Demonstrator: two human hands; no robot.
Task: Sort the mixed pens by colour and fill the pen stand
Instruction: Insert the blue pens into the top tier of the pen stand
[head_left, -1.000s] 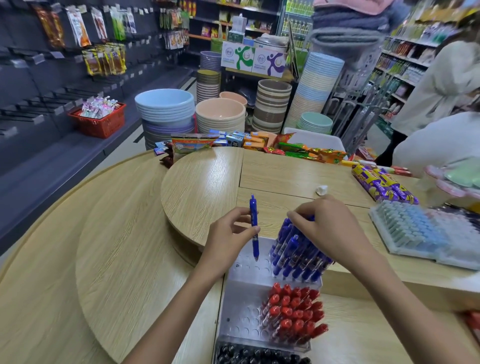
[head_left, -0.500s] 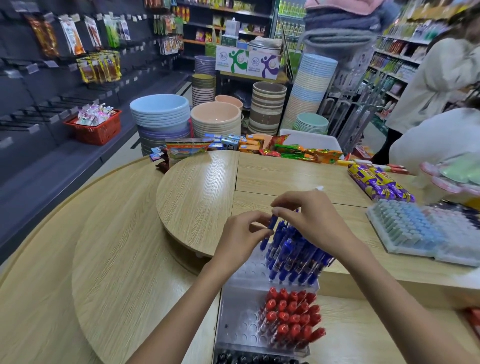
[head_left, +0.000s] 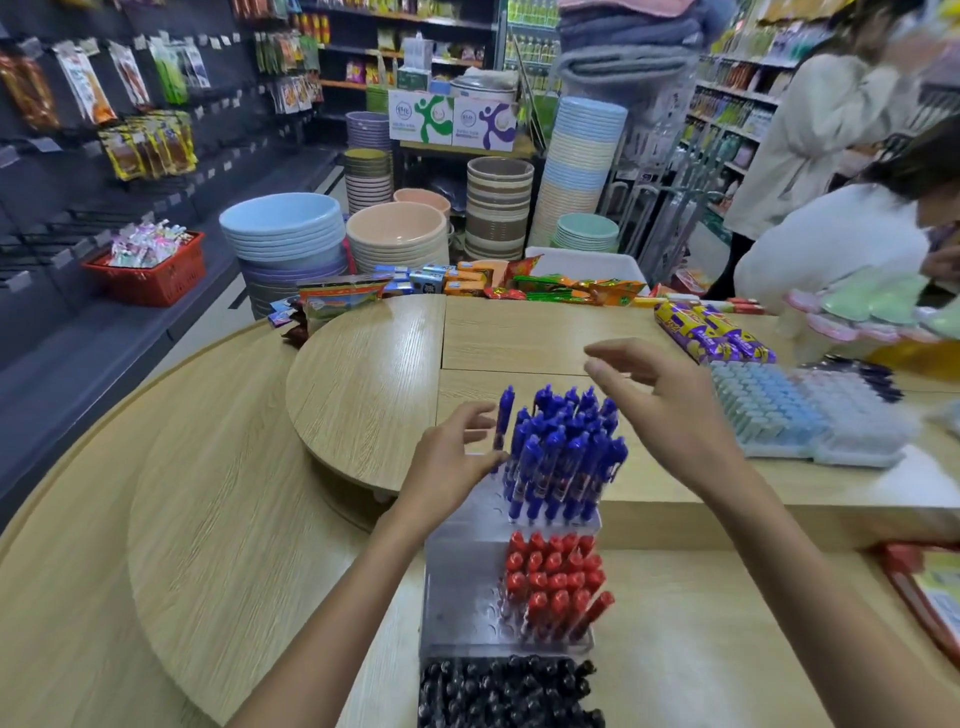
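Note:
A clear tiered pen stand sits on the wooden counter in front of me. Blue pens fill the right of its top tier, red pens stand in the middle tier and black pens in the lowest. One blue pen stands alone at the left edge of the blue group. My left hand hovers right beside it with fingers spread, gripping nothing. My right hand is raised above the blue pens, fingers loose and empty.
A tray of pale blue and pink items lies to the right, purple packets behind it. A raised round wooden tier is to the left. Snack packs line the far edge. Two people stand at right.
My left hand brought a blue pen to the blue group, set it in the stand and let go. My right hand lifted off the blue pens and opened.

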